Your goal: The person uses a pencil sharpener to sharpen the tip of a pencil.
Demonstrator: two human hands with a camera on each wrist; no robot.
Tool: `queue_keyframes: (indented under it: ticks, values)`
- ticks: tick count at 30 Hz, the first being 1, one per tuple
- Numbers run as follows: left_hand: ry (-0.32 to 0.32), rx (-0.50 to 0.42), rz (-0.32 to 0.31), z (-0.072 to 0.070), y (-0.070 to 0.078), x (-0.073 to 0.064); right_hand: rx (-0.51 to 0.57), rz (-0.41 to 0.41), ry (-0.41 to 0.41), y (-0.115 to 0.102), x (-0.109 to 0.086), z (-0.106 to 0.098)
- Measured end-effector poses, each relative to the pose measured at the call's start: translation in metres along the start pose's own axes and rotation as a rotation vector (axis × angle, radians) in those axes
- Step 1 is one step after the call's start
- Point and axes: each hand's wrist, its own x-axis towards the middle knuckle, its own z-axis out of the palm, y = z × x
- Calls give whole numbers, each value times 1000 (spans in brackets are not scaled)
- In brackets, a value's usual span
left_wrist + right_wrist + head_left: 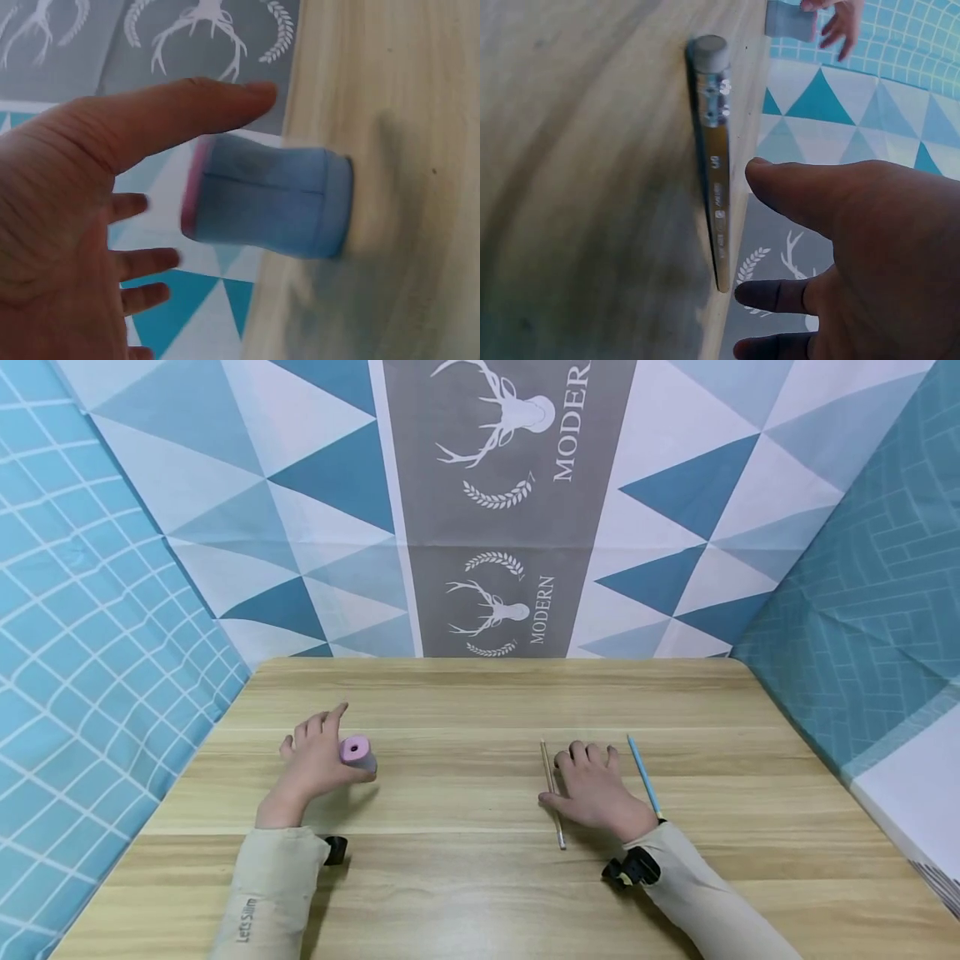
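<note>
A small pencil sharpener (363, 759) with a pink top and a round hole stands upright on the left of the table. Its body (262, 199) looks grey-blue in the left wrist view. My left hand (313, 762) is beside it, thumb on the near side and fingers spread; the left wrist view shows a gap between fingers and sharpener. Over on the right, a yellow-brown pencil (549, 772) lies with its eraser end toward me. My right hand (592, 789) hovers at that pencil (718, 172), thumb and fingers apart, without gripping it.
A blue pencil (643, 772) lies to the right of my right hand, its near end by the sleeve. The wooden table (450, 877) ends at a patterned cloth backdrop (502, 527). Cloth walls stand on both sides.
</note>
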Motion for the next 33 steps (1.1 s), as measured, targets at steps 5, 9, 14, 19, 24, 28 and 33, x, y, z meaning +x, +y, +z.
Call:
queue_keyframes:
  ticks: [5,9,14,19,24,28,33]
  values:
    - [-80,-5,-16,3,-9,0,-13,0,-44,-1,1,5]
    - [-118,-21,-8,3,-15,1,-11,2,-70,0,0,7]
    - [-129,-88,3,5,-22,3,15,3,-90,0,0,6]
    - [-137,-183,31,9,-28,4,40,5,-111,-1,1,6]
    - [-133,-255,32,10,-28,6,30,-4,-122,0,1,4]
    - [-127,-338,45,10,-19,8,22,-33,-116,2,2,3]
    - [-133,-467,59,16,3,10,75,-90,-68,9,4,-6]
